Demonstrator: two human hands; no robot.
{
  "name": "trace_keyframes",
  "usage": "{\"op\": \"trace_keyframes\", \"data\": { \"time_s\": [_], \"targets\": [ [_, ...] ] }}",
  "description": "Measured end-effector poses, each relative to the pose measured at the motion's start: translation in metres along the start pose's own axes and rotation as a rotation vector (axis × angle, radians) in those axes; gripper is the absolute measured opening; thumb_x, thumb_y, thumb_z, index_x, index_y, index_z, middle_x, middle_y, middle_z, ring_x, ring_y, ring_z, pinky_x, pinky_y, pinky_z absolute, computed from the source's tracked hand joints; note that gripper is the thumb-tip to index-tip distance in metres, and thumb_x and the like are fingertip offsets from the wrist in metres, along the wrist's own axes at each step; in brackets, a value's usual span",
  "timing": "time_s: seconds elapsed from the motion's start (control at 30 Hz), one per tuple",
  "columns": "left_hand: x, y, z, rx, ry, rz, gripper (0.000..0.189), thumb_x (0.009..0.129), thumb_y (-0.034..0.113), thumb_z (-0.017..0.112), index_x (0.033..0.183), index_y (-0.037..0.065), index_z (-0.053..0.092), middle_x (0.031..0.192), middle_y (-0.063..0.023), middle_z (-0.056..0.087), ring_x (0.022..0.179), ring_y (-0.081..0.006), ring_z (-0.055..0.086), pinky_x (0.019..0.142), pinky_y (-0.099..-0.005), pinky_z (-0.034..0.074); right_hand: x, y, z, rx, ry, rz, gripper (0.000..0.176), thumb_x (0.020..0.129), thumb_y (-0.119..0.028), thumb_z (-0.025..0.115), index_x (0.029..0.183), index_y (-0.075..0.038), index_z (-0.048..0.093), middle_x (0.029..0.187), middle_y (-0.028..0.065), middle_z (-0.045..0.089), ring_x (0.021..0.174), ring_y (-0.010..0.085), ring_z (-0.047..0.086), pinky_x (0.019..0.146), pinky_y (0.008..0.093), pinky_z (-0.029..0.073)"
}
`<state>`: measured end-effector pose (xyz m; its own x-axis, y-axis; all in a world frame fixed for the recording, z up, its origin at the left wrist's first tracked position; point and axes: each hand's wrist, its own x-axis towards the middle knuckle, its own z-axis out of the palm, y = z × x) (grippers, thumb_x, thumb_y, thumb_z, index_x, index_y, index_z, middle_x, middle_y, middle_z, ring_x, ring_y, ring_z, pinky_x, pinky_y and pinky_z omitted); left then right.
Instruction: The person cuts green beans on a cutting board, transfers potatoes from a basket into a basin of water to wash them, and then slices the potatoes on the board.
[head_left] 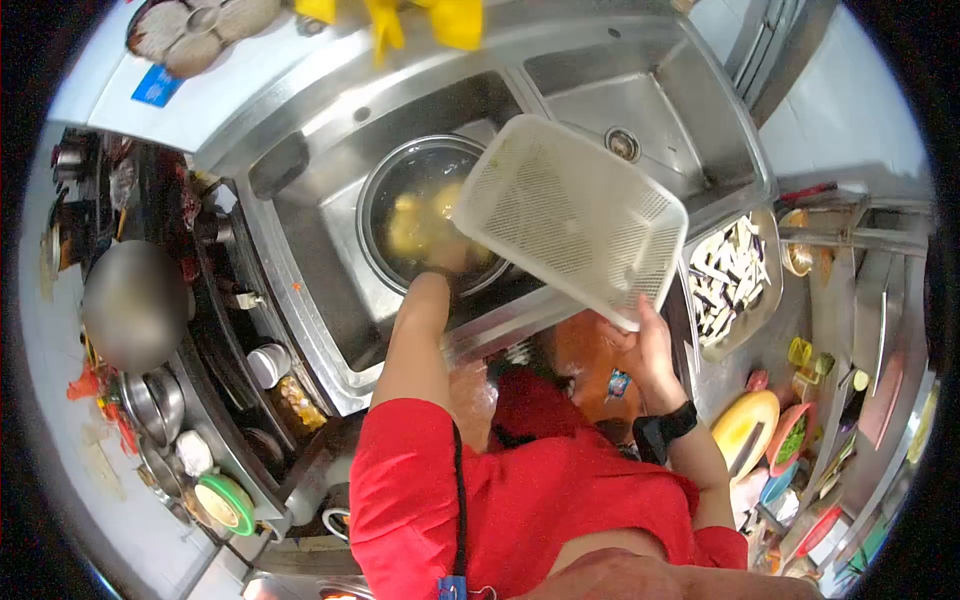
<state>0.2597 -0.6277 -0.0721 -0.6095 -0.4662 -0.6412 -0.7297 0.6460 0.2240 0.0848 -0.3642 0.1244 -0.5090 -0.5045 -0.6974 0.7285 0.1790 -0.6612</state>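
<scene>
My right hand [643,342] grips the near corner of a white plastic basket [570,210], with the fingers closed on its rim. The basket is tilted over the divider between the two sinks, and its far end overhangs a round metal basin [367,222]. That basin stands in the left sink and holds water with several yellow lumps [412,228], blurred under the surface, perhaps peeled potatoes. My left hand [452,254] reaches into the water beside them. Its fingers are under water and too blurred to show whether they hold anything.
Cut dark-skinned strips [728,275] fill a tray right of the sink. A yellow oval board [746,432] and a reddish bowl [792,440] with green pieces lie further down. Metal bowls [152,405] stand at left. Yellow gloves [400,22] hang at the sink's back edge.
</scene>
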Motion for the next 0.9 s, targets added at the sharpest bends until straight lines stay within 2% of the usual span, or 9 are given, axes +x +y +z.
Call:
{"op": "trace_keyframes", "data": {
  "time_s": [0.03, 0.17, 0.3, 0.4, 0.47, 0.57, 0.7, 0.8, 0.9],
  "targets": [
    [-0.004, 0.000, 0.000, -0.139, 0.196, -0.001, 0.055, 0.081, 0.026, 0.056, 0.132, 0.017, 0.039, 0.132, -0.0137, 0.043, 0.122, -0.0299, 0.041, 0.095, -0.0453, 0.039, 0.001, 0.008, -0.003, 0.015, 0.011, 0.009, 0.050, 0.093, -0.033, 0.043, 0.127, 0.002, 0.031, 0.120, 0.0184, 0.046, 0.105, 0.0306, 0.053, 0.080, 0.0435, 0.052],
    [-0.057, 0.040, -0.080, -0.461, 0.126, 0.085, 0.046, 0.084, 0.018, 0.051, 0.127, 0.010, 0.042, 0.128, -0.0180, 0.045, 0.112, -0.0329, 0.049, 0.091, -0.0417, 0.042, -0.001, 0.032, 0.000, 0.109, -0.003, -0.030, 0.046, 0.093, -0.031, 0.042, 0.126, 0.000, 0.033, 0.119, 0.0155, 0.047, 0.104, 0.0280, 0.053, 0.083, 0.0403, 0.049],
    [0.010, -0.019, 0.026, -0.153, 0.563, 0.495, 0.034, 0.086, 0.011, 0.045, 0.119, 0.008, 0.053, 0.113, -0.0210, 0.056, 0.103, -0.0352, 0.055, 0.090, -0.0397, 0.043, 0.004, 0.062, -0.002, 0.312, 0.098, 0.010, 0.039, 0.093, -0.028, 0.043, 0.122, -0.002, 0.036, 0.117, 0.0135, 0.049, 0.100, 0.0272, 0.054, 0.081, 0.0395, 0.048],
    [0.007, -0.027, 0.003, -0.232, 0.236, 0.303, 0.034, 0.084, 0.014, 0.048, 0.115, 0.003, 0.055, 0.107, -0.0210, 0.059, 0.102, -0.0351, 0.055, 0.091, -0.0380, 0.043, 0.005, 0.062, 0.005, 0.332, 0.100, 0.156, 0.037, 0.092, -0.025, 0.043, 0.120, -0.003, 0.038, 0.114, 0.0119, 0.051, 0.096, 0.0265, 0.056, 0.077, 0.0383, 0.049],
    [0.029, -0.068, 0.025, -0.774, 0.135, -0.212, 0.037, 0.081, 0.019, 0.051, 0.112, -0.002, 0.055, 0.100, -0.0190, 0.062, 0.095, -0.0317, 0.060, 0.087, -0.0384, 0.045, 0.006, 0.062, 0.004, 0.298, 0.102, 0.270, 0.036, 0.091, -0.025, 0.044, 0.120, -0.003, 0.039, 0.112, 0.0113, 0.052, 0.093, 0.0260, 0.057, 0.076, 0.0375, 0.050],
    [0.001, -0.088, 0.007, -1.525, 0.358, -0.276, 0.035, 0.088, 0.034, 0.049, 0.100, 0.002, 0.057, 0.071, -0.0079, 0.062, 0.048, -0.0148, 0.056, 0.041, -0.0246, 0.044, 0.017, 0.063, -0.008, 0.169, 0.002, 0.340, 0.037, 0.092, -0.024, 0.042, 0.121, -0.002, 0.039, 0.108, 0.0152, 0.054, 0.088, 0.0255, 0.059, 0.069, 0.0365, 0.054],
    [-0.050, -0.056, -0.068, -1.844, 0.658, -0.106, 0.033, 0.090, 0.035, 0.045, 0.102, 0.006, 0.057, 0.079, -0.0036, 0.063, 0.052, -0.0089, 0.055, 0.040, -0.0185, 0.039, 0.028, 0.064, -0.003, 0.216, 0.099, 0.291, 0.035, 0.090, -0.023, 0.042, 0.119, -0.003, 0.041, 0.109, 0.0124, 0.055, 0.087, 0.0269, 0.058, 0.073, 0.0389, 0.049],
    [-0.070, -0.028, -0.109, -1.827, 0.665, -0.026, 0.034, 0.091, 0.035, 0.045, 0.104, 0.006, 0.057, 0.080, -0.0037, 0.063, 0.053, -0.0078, 0.055, 0.042, -0.0172, 0.040, 0.029, 0.069, 0.005, 0.294, 0.100, 0.254, 0.034, 0.091, -0.023, 0.041, 0.119, -0.005, 0.041, 0.110, 0.0124, 0.055, 0.089, 0.0265, 0.057, 0.073, 0.0384, 0.049],
    [-0.082, 0.029, -0.133, -1.329, 0.517, 0.240, 0.035, 0.093, 0.034, 0.043, 0.107, 0.005, 0.056, 0.083, -0.0042, 0.063, 0.058, -0.0079, 0.057, 0.046, -0.0182, 0.045, 0.031, 0.075, 0.011, 0.303, 0.062, 0.273, 0.032, 0.093, -0.023, 0.040, 0.119, -0.004, 0.040, 0.105, 0.0133, 0.055, 0.089, 0.0259, 0.057, 0.073, 0.0369, 0.051]
  ]
}}
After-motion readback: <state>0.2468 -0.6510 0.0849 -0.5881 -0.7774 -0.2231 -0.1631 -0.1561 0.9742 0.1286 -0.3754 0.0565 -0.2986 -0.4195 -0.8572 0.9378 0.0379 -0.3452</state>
